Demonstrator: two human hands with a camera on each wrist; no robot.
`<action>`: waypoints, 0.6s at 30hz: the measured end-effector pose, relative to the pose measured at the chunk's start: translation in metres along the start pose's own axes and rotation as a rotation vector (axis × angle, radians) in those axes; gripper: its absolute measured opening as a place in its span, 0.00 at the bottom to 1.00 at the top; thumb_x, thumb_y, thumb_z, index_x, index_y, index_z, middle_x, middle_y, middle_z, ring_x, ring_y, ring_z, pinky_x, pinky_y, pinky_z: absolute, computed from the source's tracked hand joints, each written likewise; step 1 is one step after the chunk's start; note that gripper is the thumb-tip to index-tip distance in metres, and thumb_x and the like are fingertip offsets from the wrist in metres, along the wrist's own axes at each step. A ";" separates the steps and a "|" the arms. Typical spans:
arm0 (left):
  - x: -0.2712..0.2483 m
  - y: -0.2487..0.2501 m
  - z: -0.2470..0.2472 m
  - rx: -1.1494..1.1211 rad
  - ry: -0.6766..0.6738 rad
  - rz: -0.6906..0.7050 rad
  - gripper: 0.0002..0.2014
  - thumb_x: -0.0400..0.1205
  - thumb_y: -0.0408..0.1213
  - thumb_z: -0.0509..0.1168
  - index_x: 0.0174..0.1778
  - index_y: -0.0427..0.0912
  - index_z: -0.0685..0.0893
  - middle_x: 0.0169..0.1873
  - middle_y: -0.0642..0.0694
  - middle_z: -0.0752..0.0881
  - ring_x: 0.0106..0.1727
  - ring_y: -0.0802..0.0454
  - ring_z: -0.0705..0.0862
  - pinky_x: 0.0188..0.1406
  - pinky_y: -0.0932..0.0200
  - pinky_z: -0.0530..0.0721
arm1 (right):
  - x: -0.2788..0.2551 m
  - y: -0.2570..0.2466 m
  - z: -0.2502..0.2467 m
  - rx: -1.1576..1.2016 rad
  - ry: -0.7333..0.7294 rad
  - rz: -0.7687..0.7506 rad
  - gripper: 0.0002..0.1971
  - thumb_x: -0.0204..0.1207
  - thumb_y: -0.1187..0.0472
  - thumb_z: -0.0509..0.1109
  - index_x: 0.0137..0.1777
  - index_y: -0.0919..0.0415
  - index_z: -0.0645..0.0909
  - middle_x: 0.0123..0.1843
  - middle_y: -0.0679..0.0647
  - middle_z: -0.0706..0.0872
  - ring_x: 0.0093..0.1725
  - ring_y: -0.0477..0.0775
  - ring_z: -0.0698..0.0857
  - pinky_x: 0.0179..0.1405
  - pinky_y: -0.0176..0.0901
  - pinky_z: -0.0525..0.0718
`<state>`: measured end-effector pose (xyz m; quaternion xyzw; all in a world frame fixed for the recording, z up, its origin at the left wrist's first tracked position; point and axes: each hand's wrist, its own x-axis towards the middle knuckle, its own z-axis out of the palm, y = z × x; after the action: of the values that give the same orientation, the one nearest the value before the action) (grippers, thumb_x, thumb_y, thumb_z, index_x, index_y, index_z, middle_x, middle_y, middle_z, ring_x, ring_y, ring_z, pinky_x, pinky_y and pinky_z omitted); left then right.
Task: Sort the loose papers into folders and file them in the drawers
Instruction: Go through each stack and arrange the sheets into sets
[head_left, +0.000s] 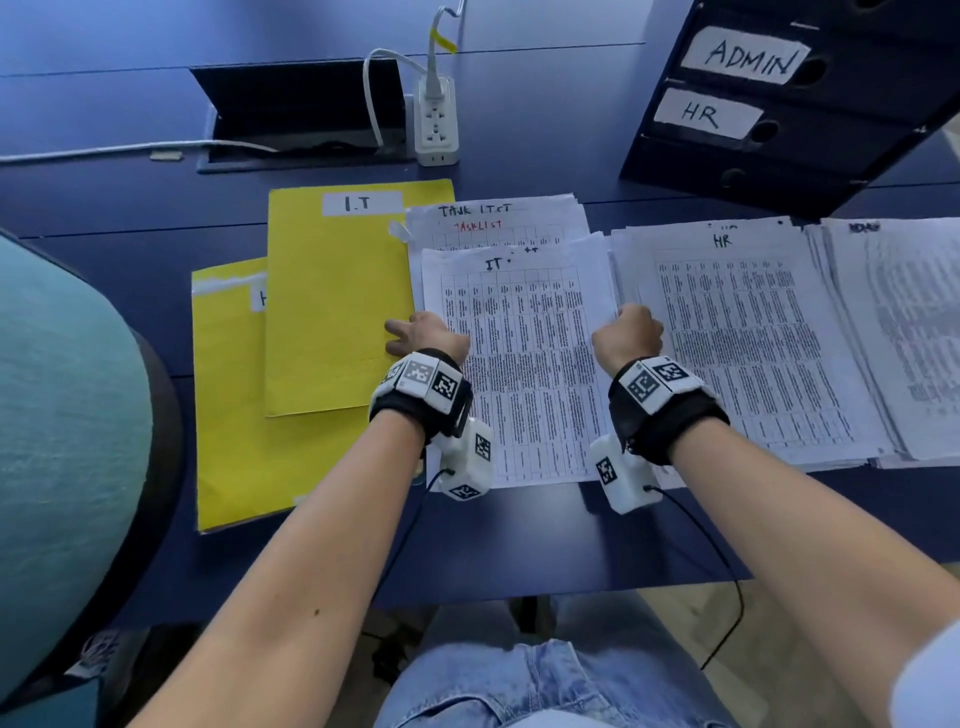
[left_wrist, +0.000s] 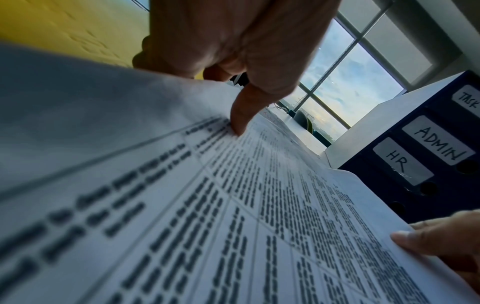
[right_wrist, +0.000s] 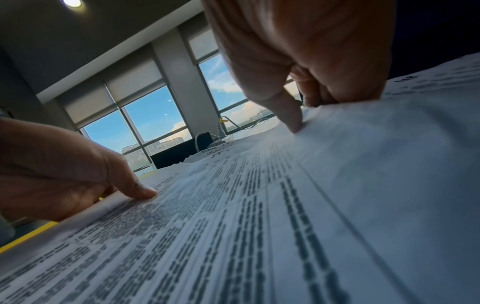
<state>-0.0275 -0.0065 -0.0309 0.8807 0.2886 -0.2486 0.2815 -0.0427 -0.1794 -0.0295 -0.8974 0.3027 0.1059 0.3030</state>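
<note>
Head view shows both hands on the stack of papers marked IT (head_left: 519, 364), which lies flat on the blue worktop (head_left: 130, 218) near its front edge, between the yellow I.T folder (head_left: 332, 312) and the HR stack (head_left: 748, 338). The left hand (head_left: 426, 335) grips the stack's left edge, thumb on top of the sheets and the other fingers (head_left: 397, 327) reaching onto the folder beside it; the right hand (head_left: 628, 332) pinches the right edge, thumb on top and fingers curled. The wrist views confirm both thumbs pressing down on the printed top sheet. The step in hand appears to be gathering this stack to slip it into the I.T folder. To do it well, the fingers should get under the whole stack, not only the upper sheets, since the edges look fanned and uneven; squaring them by tapping on the worktop before lifting would help. A separate task-list pile (head_left: 493, 223) lies partly beneath the far end and should stay behind. The drawer unit (head_left: 779, 104) labelled ADMIN and HR stands at the far right corner.
</note>
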 end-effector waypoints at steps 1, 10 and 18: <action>0.001 0.002 -0.001 -0.005 0.001 0.003 0.22 0.80 0.33 0.62 0.68 0.29 0.68 0.72 0.34 0.57 0.72 0.33 0.62 0.68 0.46 0.70 | 0.001 -0.002 -0.001 0.007 -0.001 -0.001 0.11 0.77 0.72 0.60 0.33 0.67 0.67 0.60 0.71 0.79 0.58 0.69 0.79 0.53 0.50 0.78; -0.008 0.001 0.000 -0.009 -0.022 -0.011 0.22 0.80 0.33 0.61 0.69 0.27 0.66 0.73 0.32 0.55 0.74 0.35 0.58 0.69 0.50 0.66 | 0.004 -0.001 0.002 -0.014 -0.031 -0.075 0.17 0.71 0.72 0.61 0.23 0.62 0.60 0.27 0.55 0.67 0.42 0.56 0.70 0.36 0.43 0.65; 0.001 -0.020 -0.010 -0.129 -0.009 -0.007 0.32 0.80 0.44 0.65 0.73 0.30 0.62 0.74 0.32 0.60 0.75 0.33 0.60 0.73 0.45 0.63 | -0.015 -0.002 0.003 -0.063 0.070 -0.145 0.27 0.71 0.74 0.65 0.69 0.69 0.61 0.66 0.67 0.69 0.63 0.66 0.74 0.63 0.60 0.76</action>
<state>-0.0364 0.0138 -0.0311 0.8586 0.3059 -0.2344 0.3381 -0.0532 -0.1692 -0.0261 -0.9292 0.2440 0.0616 0.2706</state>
